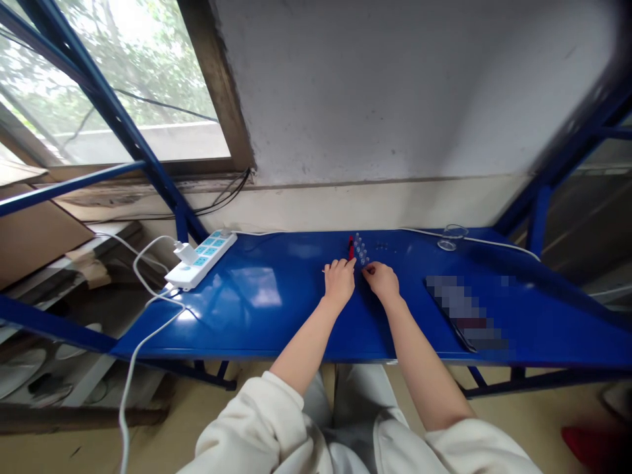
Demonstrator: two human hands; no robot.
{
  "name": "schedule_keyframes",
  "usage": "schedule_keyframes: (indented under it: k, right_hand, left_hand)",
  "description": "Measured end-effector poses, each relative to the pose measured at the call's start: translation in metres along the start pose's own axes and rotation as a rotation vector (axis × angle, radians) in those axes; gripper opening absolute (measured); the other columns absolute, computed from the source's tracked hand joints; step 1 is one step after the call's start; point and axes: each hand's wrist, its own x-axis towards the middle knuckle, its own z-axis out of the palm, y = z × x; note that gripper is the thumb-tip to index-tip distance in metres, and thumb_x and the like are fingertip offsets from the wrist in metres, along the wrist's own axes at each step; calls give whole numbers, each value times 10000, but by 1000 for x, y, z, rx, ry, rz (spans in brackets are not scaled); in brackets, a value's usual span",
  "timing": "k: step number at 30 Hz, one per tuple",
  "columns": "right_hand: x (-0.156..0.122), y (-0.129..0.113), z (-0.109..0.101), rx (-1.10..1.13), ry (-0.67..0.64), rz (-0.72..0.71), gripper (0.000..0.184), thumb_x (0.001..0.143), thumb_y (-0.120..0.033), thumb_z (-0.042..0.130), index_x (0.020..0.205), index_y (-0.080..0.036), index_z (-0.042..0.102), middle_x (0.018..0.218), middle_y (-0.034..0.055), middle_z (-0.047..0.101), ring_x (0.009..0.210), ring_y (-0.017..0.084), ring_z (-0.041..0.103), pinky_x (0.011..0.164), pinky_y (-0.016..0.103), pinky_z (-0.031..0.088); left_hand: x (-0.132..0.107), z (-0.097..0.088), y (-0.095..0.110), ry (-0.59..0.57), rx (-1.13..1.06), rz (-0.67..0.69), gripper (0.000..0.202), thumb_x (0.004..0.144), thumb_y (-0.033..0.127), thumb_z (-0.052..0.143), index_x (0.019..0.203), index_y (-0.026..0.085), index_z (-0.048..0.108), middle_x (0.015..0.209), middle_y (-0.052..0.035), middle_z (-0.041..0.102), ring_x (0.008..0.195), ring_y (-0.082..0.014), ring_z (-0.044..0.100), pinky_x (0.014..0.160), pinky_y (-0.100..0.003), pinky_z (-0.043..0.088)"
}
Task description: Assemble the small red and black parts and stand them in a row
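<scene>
My left hand [339, 282] rests over the blue table [286, 309] with its fingers curled. A thin pale tip sticks out at its left side, and the rest of what it holds is hidden. Just beyond those fingers lies a slim red object [351, 245]. Beside it stands a cluster of small clear plastic pieces [361, 249], close to both hands. My right hand [383, 280] is closed in a pinch at the near end of the cluster; whatever is between its fingertips is too small to name. Several tiny dark bits [383, 246] lie to the right.
A white power strip [202, 259] with a plug and cable lies at the left. Toward the back right are a clear round container [447, 245] and a white cable [498, 245]. A blurred flat dark item [461, 313] lies right of my right arm. Blue frame posts flank the table.
</scene>
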Motion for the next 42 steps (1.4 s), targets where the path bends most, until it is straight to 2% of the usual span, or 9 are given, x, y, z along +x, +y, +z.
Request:
schedule_keyframes:
  k: [5, 9, 11, 15, 17, 21, 24, 27, 42]
  right_hand:
    - [-8, -6, -3, -82, -24, -12, 202, 801, -286, 437, 904, -188, 581, 870, 74, 647, 818, 197, 595, 630, 260, 369]
    - [-13, -15, -9, -134, -68, -52, 186, 809, -250, 427, 917, -160, 549, 905, 103, 634, 828, 215, 592, 660, 282, 364]
    - [-13, -23, -15, -90, -59, -79, 188, 819, -248, 412, 936, -161, 531, 875, 98, 636, 785, 207, 596, 630, 274, 356]
    - [-3, -49, -28, 67, 51, -174, 184, 826, -285, 409, 918, -174, 523, 770, 73, 633, 701, 179, 588, 567, 247, 334]
    - [3, -65, -30, 123, 124, -237, 181, 822, -307, 414, 885, -181, 527, 723, 53, 624, 683, 170, 580, 558, 241, 326]
    - [6, -84, -12, 149, 162, -314, 154, 807, -319, 434, 838, -203, 530, 644, 8, 593, 631, 144, 561, 533, 226, 303]
    - [2, -81, 9, 133, 102, -335, 112, 798, -293, 446, 811, -211, 522, 643, -12, 585, 583, 121, 538, 501, 214, 279]
    - [-1, -71, 20, 102, 26, -407, 86, 795, -269, 452, 796, -216, 519, 637, -21, 579, 580, 113, 528, 492, 207, 266]
    - [-2, -66, 20, 26, -31, -397, 74, 800, -254, 465, 830, -210, 515, 697, 0, 606, 616, 119, 551, 500, 203, 276]
  left_hand:
    - [6, -6, -3, 6, -53, -57, 211, 823, 151, 440, 969, 221, 575, 929, -43, 618, 890, -192, 521, 763, -335, 338]
    - [16, -20, -24, 0, -242, -157, 125, 774, 166, 533, 872, 221, 585, 821, -11, 637, 797, -153, 564, 739, -292, 382]
    - [19, -28, -41, 116, -393, -219, 111, 771, 196, 540, 872, 215, 582, 811, -5, 633, 734, -128, 567, 700, -260, 414]
    - [15, -39, -71, 450, -608, -280, 114, 767, 229, 535, 867, 188, 573, 799, -14, 619, 716, -113, 569, 691, -231, 441]
    - [9, -39, -78, 513, -656, -308, 119, 770, 247, 528, 861, 182, 570, 783, -16, 615, 722, -113, 572, 695, -228, 444]
    - [0, -31, -78, 508, -723, -376, 122, 762, 256, 536, 838, 166, 565, 728, -12, 600, 670, -105, 565, 668, -224, 446]
    - [-2, -28, -75, 483, -749, -363, 116, 763, 247, 531, 836, 165, 564, 728, -13, 596, 670, -103, 562, 658, -220, 446]
    - [-1, -28, -75, 474, -739, -348, 106, 767, 234, 521, 835, 167, 567, 739, -15, 594, 692, -105, 563, 669, -220, 444]
    - [-1, -26, -76, 421, -720, -329, 97, 770, 193, 500, 846, 174, 556, 768, -17, 593, 713, -102, 563, 685, -216, 445]
